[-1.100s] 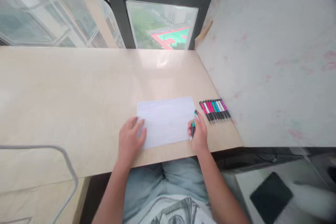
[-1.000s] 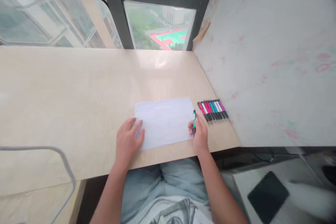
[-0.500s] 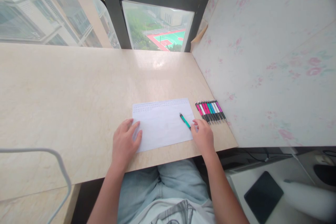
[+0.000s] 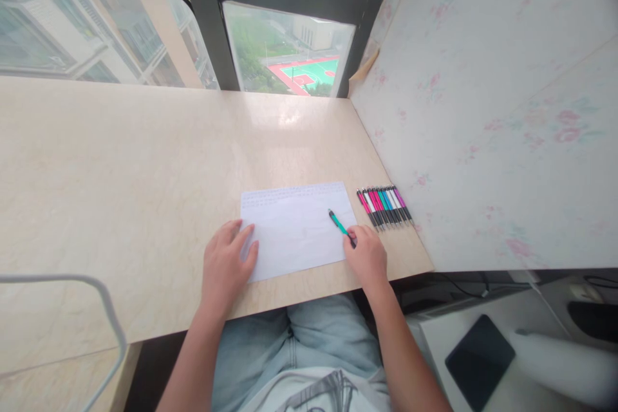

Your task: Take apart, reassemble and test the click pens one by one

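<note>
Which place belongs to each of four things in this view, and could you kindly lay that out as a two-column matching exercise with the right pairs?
Things:
1. left hand
2. lone green-and-black pen
3. row of pens
4. sports court

Places:
A. outside, beyond the window
B. at the left edge of the sheet of paper
C. on the desk, between paper and wall
D. over the paper, one end at the right hand

Pairs: 1-B, 2-D, 3-C, 4-A

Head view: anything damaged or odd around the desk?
Yes: the floral wall covering looks peeled beside the window, where a brownish flap curls away. On the desk, nothing stands out: the row of pens is tidy, the paper flat.
</note>
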Motion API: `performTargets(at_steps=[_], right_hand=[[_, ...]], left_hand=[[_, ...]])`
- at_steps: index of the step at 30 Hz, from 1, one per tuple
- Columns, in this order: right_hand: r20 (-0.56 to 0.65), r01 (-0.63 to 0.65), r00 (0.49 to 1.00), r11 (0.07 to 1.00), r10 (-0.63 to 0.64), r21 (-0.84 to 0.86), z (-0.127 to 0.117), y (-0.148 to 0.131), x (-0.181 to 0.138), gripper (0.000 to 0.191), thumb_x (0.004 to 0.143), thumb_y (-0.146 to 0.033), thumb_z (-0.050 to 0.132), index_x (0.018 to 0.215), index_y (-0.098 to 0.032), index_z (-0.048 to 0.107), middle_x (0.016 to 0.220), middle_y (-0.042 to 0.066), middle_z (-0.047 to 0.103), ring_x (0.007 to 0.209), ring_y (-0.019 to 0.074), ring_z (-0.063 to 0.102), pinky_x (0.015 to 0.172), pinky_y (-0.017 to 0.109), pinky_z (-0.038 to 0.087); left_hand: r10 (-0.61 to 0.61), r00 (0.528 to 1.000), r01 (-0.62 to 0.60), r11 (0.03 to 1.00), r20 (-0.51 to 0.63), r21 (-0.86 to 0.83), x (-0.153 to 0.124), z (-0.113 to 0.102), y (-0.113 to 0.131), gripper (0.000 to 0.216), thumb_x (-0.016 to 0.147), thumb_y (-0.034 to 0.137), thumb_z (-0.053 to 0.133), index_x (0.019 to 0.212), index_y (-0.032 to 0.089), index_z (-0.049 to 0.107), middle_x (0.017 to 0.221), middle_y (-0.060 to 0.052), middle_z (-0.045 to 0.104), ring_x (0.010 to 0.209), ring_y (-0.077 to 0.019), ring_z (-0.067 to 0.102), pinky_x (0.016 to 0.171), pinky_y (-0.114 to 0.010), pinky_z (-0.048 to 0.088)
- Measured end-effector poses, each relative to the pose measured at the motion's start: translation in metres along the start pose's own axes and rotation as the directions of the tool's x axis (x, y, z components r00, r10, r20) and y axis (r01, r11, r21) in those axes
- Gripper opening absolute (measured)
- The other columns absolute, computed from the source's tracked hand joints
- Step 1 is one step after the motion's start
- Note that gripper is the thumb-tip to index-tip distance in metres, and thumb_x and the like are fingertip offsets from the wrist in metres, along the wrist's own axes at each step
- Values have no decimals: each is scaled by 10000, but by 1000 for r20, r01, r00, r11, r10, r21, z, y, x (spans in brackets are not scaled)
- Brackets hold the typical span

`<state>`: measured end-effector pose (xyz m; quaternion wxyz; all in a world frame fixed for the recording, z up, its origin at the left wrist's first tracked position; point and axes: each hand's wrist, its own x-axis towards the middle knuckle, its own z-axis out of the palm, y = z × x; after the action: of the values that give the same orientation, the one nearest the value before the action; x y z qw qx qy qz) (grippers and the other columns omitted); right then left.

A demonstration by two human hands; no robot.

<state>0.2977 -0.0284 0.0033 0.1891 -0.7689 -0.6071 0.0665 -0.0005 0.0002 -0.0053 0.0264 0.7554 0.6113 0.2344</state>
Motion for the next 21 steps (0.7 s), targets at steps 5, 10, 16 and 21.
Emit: performTargets(at_steps=[5,10,16,21], right_hand=[[-98,-118,989,991,111,-61,-9,6,19,123,854,-222,576,918,-198,679,902,60,682,910,228,546,722,308,376],[-171,-192,970,975,170,-116,-12,15,42,126,855,-236,583,919,-205,687,941,64,690,919,234,535,690,310,352],[-221,-206,958,975,183,-86,-3,19,47,142,842,-252,575,899,-203,695,912,83,685,884,252,535,653,315,337],[-247,-189,952,982,180,-15,0,21,43,200,845,-263,527,924,-191,696,914,104,668,869,251,527,673,322,364]], left_hand=[[4,1000,-4,1000,2,2,-1,0,-1,345,918,356,489,1180,187,634,1307,-149,552,1221,-316,517,1035,-475,419],[-3,1000,3,1000,4,-1,-1,-1,0,348,918,354,486,1185,181,629,1310,-156,550,1223,-320,514,1033,-482,419],[-6,1000,7,999,3,-32,-1,0,-1,343,907,346,500,1190,200,628,1318,-152,548,1240,-327,505,1040,-496,414],[-9,1000,9,999,7,-37,-1,-1,-1,346,907,345,499,1201,209,620,1327,-149,543,1246,-331,501,1038,-503,413]])
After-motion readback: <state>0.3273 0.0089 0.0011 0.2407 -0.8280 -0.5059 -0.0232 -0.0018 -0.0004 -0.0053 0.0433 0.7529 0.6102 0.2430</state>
